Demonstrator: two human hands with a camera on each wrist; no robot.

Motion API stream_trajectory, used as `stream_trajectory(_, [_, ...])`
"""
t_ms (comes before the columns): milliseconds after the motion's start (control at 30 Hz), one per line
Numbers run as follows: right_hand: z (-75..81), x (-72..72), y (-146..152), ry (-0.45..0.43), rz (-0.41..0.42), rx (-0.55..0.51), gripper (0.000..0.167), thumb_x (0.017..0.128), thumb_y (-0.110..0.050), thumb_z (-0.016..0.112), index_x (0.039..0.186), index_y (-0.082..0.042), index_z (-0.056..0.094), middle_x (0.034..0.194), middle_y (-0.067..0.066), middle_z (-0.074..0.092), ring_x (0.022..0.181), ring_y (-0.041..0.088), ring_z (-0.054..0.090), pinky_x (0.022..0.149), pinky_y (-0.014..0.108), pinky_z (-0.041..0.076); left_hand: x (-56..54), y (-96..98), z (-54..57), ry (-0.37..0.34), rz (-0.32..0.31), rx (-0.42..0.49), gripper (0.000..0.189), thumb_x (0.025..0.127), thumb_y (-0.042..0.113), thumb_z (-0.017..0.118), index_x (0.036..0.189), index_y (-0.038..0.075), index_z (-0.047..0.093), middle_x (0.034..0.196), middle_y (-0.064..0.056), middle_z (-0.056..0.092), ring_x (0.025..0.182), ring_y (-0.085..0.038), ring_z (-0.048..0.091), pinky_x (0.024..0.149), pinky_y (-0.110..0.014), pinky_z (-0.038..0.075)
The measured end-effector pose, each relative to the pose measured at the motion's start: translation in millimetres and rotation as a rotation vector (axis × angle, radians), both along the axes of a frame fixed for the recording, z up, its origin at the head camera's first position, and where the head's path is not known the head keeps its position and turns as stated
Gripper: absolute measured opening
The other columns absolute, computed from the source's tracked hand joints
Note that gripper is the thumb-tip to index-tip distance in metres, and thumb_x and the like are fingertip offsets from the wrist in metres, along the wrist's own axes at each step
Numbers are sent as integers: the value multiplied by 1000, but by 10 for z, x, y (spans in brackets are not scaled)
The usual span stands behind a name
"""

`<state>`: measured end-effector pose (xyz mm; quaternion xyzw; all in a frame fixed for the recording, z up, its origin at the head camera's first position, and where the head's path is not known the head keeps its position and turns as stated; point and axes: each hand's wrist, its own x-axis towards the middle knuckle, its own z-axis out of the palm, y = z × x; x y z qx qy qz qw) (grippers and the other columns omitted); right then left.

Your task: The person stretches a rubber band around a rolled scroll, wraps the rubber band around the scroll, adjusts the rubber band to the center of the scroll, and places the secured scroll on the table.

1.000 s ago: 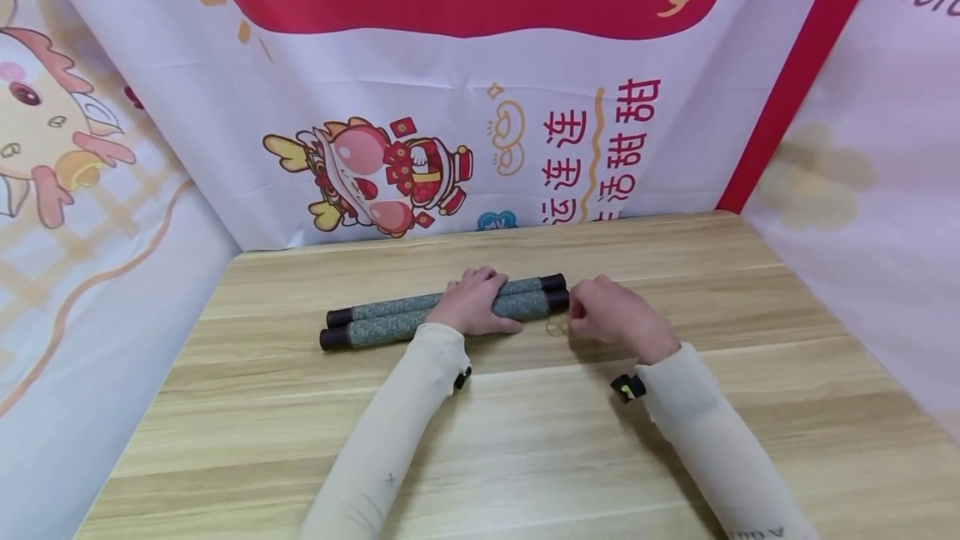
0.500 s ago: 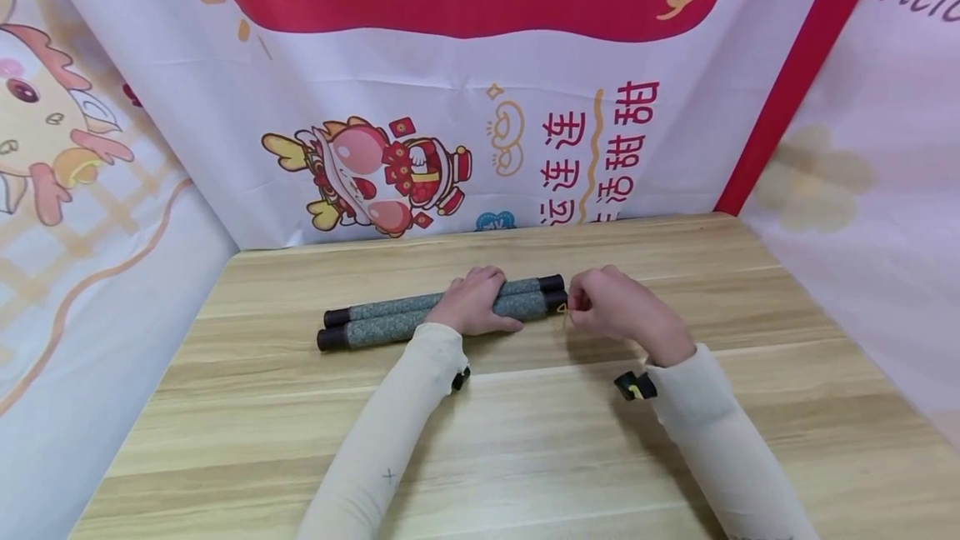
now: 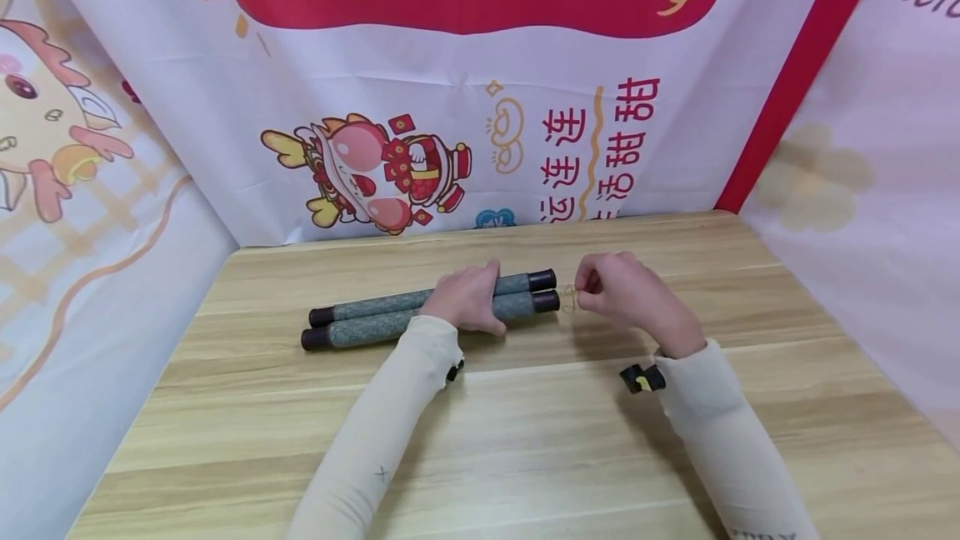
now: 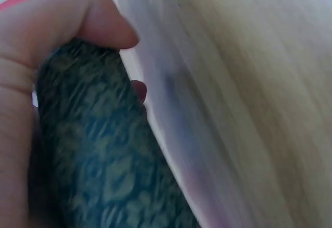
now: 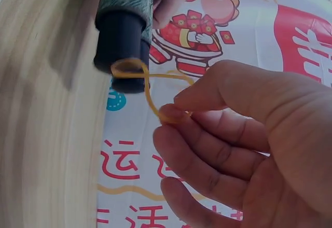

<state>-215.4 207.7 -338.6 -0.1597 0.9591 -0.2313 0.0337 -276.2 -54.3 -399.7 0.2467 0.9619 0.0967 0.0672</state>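
Two rolled scrolls lie side by side on the table, a front scroll (image 3: pixel 375 329) and a back scroll (image 3: pixel 390 302), both green-grey patterned with dark end caps. My left hand (image 3: pixel 467 298) reaches over both around their right half and grips them; the left wrist view shows thumb and fingertips curled round a patterned roll (image 4: pixel 114 150). Just past the right end caps, my right hand (image 3: pixel 630 294) pinches a thin yellow rubber band (image 5: pixel 149 96) between thumb and fingers. The band's loop overlaps a dark end cap (image 5: pixel 118 41) in the right wrist view.
Everything lies on a light wooden table (image 3: pixel 525 440). A printed white and red cloth (image 3: pixel 450 65) hangs behind its far edge, with more printed cloth at the left and right sides.
My right hand has picked the rubber band up from beside the caps and moved slightly right and up. The scrolls have shifted a little left with my left hand on them.
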Motion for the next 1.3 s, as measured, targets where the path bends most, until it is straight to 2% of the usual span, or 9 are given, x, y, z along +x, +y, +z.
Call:
stream_trajectory(167, [1,-3,-20,-9,-9,-34,4,94,-12,75,94,-10,72,88,4,72,81,18,64,74,33,55,24,-76,1,8,30,-40,82,69,53,90,135,14,62,121,-7,73,110,-28,70,93,-56,57])
stream_trajectory(433, [-32,-35,-35,-16,5,-78,4,95,-9,73,98,-8,74,90,6,72,83,19,63,75,32,55,166,-193,45,-5,83,-19,90,72,53,85,149,17,57,131,-7,72,115,-30,69,92,-57,55])
stream_trajectory(667, [-88,-75,-64,-6,36,-121,4,97,-10,71,98,-10,75,87,3,71,78,17,62,71,31,53,320,-279,53,28,76,-26,86,73,57,86,143,15,60,119,-6,74,106,-29,70,87,-56,56])
stream_trajectory(933, [-121,-88,-144,-12,56,-129,3,97,-12,74,96,-9,75,84,2,69,76,17,60,69,30,52,503,-309,72,17,99,3,86,72,55,89,144,16,60,121,-6,74,109,-30,70,87,-57,57])
stream_trajectory(1100, [-143,-87,-163,-20,63,-138,4,96,-12,76,98,-8,76,85,3,70,77,17,61,69,30,53,559,-298,91,16,94,12,84,73,54,89,142,16,61,118,-6,76,104,-29,71,85,-54,58])
stream_trajectory(1300, [-162,-97,-170,-8,77,-135,4,97,-12,75,95,-8,75,86,2,72,78,17,63,68,30,53,574,-283,112,32,82,18,84,71,54,90,140,15,62,117,-5,76,102,-27,72,85,-52,59])
